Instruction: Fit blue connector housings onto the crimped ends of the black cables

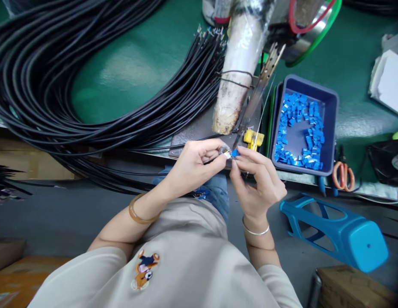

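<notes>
My left hand [194, 164] is closed in a pinch on the end of a black cable [199, 139] at the front edge of the green bench. My right hand [255, 179] pinches a small blue connector [235, 152] against that cable end, fingertips of both hands touching. The cable runs left into a large coil of black cables [57, 85] lying across the bench. Just beyond my fingers sits a small yellow fixture [253, 138] under a slanted metal blade.
A dark blue tray [330, 128] holding several blue connectors stands right of my hands. Orange-handled scissors [343, 175] lie beside it. A taped white cylinder [239, 72] rises behind the fixture. A blue plastic stool [340, 233] lies tipped on the floor at right, near cardboard boxes [353, 286].
</notes>
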`<action>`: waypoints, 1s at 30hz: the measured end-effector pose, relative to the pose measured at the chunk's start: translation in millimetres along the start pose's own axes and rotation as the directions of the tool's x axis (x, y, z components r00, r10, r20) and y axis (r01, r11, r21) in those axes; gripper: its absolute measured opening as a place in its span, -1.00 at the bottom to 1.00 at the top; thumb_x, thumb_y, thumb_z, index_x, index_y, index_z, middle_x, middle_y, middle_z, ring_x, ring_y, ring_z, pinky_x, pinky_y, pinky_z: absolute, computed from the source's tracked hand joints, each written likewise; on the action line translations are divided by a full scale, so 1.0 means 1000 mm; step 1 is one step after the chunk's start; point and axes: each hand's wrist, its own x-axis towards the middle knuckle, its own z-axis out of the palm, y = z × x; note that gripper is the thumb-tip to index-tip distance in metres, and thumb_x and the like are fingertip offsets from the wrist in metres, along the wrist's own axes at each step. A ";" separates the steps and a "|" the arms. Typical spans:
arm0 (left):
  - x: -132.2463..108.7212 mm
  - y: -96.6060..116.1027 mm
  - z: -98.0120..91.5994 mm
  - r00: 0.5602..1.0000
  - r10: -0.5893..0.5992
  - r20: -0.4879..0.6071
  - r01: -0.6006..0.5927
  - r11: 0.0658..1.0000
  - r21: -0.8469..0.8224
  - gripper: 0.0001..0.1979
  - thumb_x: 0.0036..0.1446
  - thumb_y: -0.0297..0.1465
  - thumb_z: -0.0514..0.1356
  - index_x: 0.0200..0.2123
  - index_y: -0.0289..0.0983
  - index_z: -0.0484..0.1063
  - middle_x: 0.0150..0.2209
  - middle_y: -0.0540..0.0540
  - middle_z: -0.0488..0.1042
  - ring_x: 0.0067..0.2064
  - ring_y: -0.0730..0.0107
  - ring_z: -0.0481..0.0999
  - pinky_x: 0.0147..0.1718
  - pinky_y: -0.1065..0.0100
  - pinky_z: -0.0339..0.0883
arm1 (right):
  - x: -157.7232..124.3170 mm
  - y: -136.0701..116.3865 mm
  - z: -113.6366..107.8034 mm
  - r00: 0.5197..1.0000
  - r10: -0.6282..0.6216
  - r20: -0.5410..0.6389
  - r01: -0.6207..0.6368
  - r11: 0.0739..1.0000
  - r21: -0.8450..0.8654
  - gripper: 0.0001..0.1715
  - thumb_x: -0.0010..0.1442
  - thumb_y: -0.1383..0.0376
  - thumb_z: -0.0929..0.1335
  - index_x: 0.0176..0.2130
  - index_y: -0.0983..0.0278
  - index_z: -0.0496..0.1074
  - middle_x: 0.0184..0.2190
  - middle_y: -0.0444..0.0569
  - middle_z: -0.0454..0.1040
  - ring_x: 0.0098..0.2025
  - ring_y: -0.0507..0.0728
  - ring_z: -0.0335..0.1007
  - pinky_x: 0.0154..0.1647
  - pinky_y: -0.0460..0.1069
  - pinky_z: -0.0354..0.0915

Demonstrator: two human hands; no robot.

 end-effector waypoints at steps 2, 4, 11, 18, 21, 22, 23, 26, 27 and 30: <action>-0.001 -0.001 -0.001 0.999 -0.043 0.019 0.043 0.998 -0.043 -0.84 0.22 -0.43 0.14 -0.42 -0.34 0.35 -0.56 0.10 0.05 -0.54 0.64 -0.02 -0.60 0.50 -0.12 | -0.002 0.001 0.000 1.000 -0.011 0.013 0.010 1.000 0.013 -0.75 0.11 0.54 0.46 -0.24 0.26 0.46 -0.08 0.02 0.64 -0.18 0.04 0.63 -0.08 -0.10 0.57; -0.001 -0.002 -0.002 0.997 -0.067 0.025 0.069 0.996 -0.060 -0.83 0.22 -0.43 0.15 -0.44 -0.33 0.33 -0.55 0.10 0.04 -0.54 0.65 -0.03 -0.61 0.51 -0.13 | -0.003 0.002 0.001 1.000 -0.015 0.019 0.015 1.000 0.010 -0.75 0.12 0.53 0.45 -0.24 0.25 0.44 -0.09 0.02 0.64 -0.18 0.04 0.63 -0.09 -0.09 0.57; -0.001 -0.001 0.001 0.998 -0.067 0.023 0.067 0.997 -0.036 -0.79 0.22 -0.41 0.16 -0.47 -0.32 0.29 -0.58 0.12 0.04 -0.56 0.66 -0.02 -0.62 0.52 -0.12 | -0.004 0.001 0.000 1.000 -0.023 -0.007 0.023 1.000 -0.009 -0.74 0.12 0.53 0.45 -0.23 0.25 0.44 -0.13 0.00 0.65 -0.17 0.05 0.64 -0.10 -0.09 0.56; -0.009 -0.002 -0.004 1.000 0.002 -0.030 -0.002 1.000 0.000 -0.80 0.17 -0.41 0.25 -0.48 -0.37 0.44 -0.56 0.00 0.39 -0.54 0.63 0.25 -0.55 0.53 0.13 | -0.005 0.003 -0.003 0.998 0.041 -0.041 -0.041 0.999 -0.009 -0.77 0.12 0.52 0.46 -0.24 0.26 0.47 -0.16 -0.02 0.66 -0.13 0.08 0.64 -0.07 -0.07 0.54; -0.012 -0.002 -0.009 0.983 -0.128 0.131 0.146 0.979 -0.145 -0.68 0.19 -0.34 0.26 -0.57 -0.38 0.46 -0.69 0.04 0.29 -0.66 0.68 0.12 -0.68 0.52 -0.05 | -0.008 0.004 -0.008 0.977 0.205 0.060 -0.211 0.970 0.123 -0.83 0.22 0.46 0.41 -0.20 0.21 0.44 -0.10 -0.07 0.64 -0.17 0.05 0.64 -0.19 -0.08 0.54; -0.012 -0.002 -0.011 0.972 -0.167 0.167 0.196 0.965 -0.175 -0.65 0.18 -0.30 0.29 -0.57 -0.39 0.46 -0.73 0.06 0.24 -0.69 0.69 0.07 -0.70 0.51 -0.12 | -0.010 0.004 -0.010 0.968 0.248 0.047 -0.252 0.954 0.161 -0.82 0.26 0.45 0.39 -0.16 0.20 0.43 -0.11 -0.10 0.64 -0.25 0.01 0.63 -0.29 -0.11 0.52; -0.013 -0.001 -0.013 0.962 -0.198 0.186 0.234 0.952 -0.197 -0.63 0.17 -0.27 0.30 -0.58 -0.39 0.47 -0.75 0.08 0.20 -0.70 0.69 0.04 -0.71 0.51 -0.17 | -0.012 0.004 -0.012 0.964 0.265 0.007 -0.262 0.949 0.174 -0.80 0.28 0.44 0.37 -0.12 0.19 0.41 -0.15 -0.13 0.64 -0.35 -0.02 0.59 -0.39 -0.13 0.47; -0.014 0.000 -0.016 0.951 -0.227 0.212 0.276 0.931 -0.240 -0.60 0.14 -0.22 0.33 -0.58 -0.40 0.46 -0.77 0.09 0.18 -0.71 0.70 0.03 -0.71 0.51 -0.20 | -0.014 0.001 -0.017 0.992 0.121 -0.025 -0.121 0.992 0.025 -0.76 0.25 0.40 0.42 -0.07 0.17 0.43 -0.38 -0.24 0.60 -0.56 -0.08 0.42 -0.52 -0.14 0.31; -0.015 0.000 -0.016 0.950 -0.224 0.217 0.276 0.928 -0.249 -0.60 0.14 -0.22 0.34 -0.59 -0.40 0.45 -0.76 0.09 0.19 -0.71 0.70 0.03 -0.70 0.51 -0.19 | -0.014 0.000 -0.018 0.999 0.038 0.037 -0.036 0.998 -0.057 -0.75 0.23 0.37 0.45 -0.08 0.17 0.45 -0.46 -0.26 0.56 -0.58 -0.09 0.37 -0.51 -0.14 0.29; -0.017 -0.001 -0.014 0.953 -0.208 0.221 0.262 0.931 -0.255 -0.63 0.16 -0.24 0.31 -0.56 -0.39 0.43 -0.71 0.06 0.30 -0.70 0.71 0.06 -0.71 0.52 -0.14 | -0.010 -0.003 -0.014 0.967 -0.135 0.218 0.175 0.969 -0.175 -0.79 0.23 0.35 0.46 -0.11 0.24 0.45 -0.53 -0.24 0.51 -0.58 -0.08 0.32 -0.47 -0.10 0.22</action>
